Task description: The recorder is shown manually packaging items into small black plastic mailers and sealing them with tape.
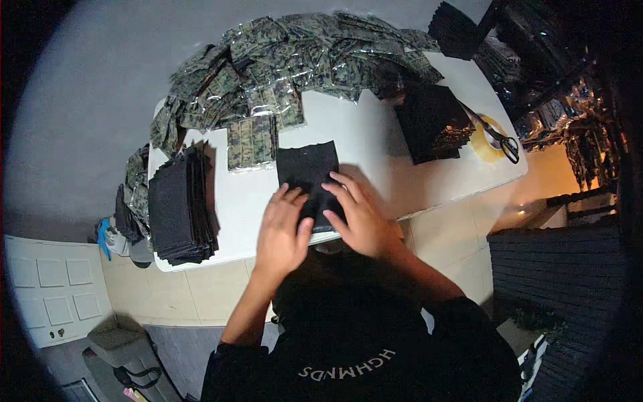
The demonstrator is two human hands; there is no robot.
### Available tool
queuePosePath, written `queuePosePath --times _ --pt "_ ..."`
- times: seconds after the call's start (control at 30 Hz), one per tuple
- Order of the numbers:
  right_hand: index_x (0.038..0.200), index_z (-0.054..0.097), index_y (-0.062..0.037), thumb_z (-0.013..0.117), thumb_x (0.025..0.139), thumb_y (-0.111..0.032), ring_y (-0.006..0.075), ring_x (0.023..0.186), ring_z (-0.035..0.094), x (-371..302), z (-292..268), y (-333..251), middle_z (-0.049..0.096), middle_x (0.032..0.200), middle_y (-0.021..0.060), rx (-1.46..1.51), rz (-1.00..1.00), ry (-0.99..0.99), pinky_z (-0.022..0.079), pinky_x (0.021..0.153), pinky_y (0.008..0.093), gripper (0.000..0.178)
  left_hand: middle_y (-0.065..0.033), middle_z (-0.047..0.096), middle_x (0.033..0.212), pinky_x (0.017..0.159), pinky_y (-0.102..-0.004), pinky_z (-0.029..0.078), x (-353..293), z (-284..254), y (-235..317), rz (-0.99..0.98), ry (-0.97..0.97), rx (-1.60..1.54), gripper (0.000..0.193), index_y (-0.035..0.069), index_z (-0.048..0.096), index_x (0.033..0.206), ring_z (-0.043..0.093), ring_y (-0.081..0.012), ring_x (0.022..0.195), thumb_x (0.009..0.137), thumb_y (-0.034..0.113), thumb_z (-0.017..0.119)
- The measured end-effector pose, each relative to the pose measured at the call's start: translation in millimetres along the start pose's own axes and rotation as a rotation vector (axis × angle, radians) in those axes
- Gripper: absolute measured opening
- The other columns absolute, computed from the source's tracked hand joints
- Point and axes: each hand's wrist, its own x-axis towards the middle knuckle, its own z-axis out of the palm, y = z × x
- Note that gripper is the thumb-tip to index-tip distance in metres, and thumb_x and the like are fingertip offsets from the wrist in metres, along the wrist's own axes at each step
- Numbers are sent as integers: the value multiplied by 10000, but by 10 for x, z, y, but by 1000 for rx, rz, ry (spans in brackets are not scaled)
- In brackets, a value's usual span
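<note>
We've got our left hand [284,224] and right hand [362,218] resting on the black cloth [308,162], grip wide on both. It's on the counter [368,137], just right of a camo packet [249,149].

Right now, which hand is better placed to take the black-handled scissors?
Probably the right hand: nearer the scissors, which lie on its side. The left hand is farther, at the left edge of the black fabric.

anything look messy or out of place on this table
Mainly the camouflage packets: they lie in a loose, overlapping heap along the far side of the white table, unlike the tidier black stack at left. No spill or obvious damage shows, though the left hand and right hand partly cover the black cloth.
</note>
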Motion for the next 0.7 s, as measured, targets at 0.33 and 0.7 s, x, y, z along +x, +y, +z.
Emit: queuePosePath --times 0.33,0.7 --pt "1661 454 -22 577 1042 -320 375 1664 295 -220 471 161 370 1771 187 -442 -161 -21 191 1350 563 698 -248 282 1790 1311 -734 39 -259 430 164 -86 -184 308 998 -49 298 1711 180 -423 1696 1009 578 629" --pt "1650 469 -7 583 1027 -331 343 1664 308 -228 485 133 403 1754 185 -494 -121 2 130 1366 547 711 -251 280 1791 1318 -713 66 -230 428 172 -96 -190 273 965 -52 301 1709 198 -426 1691 1044 586 587"
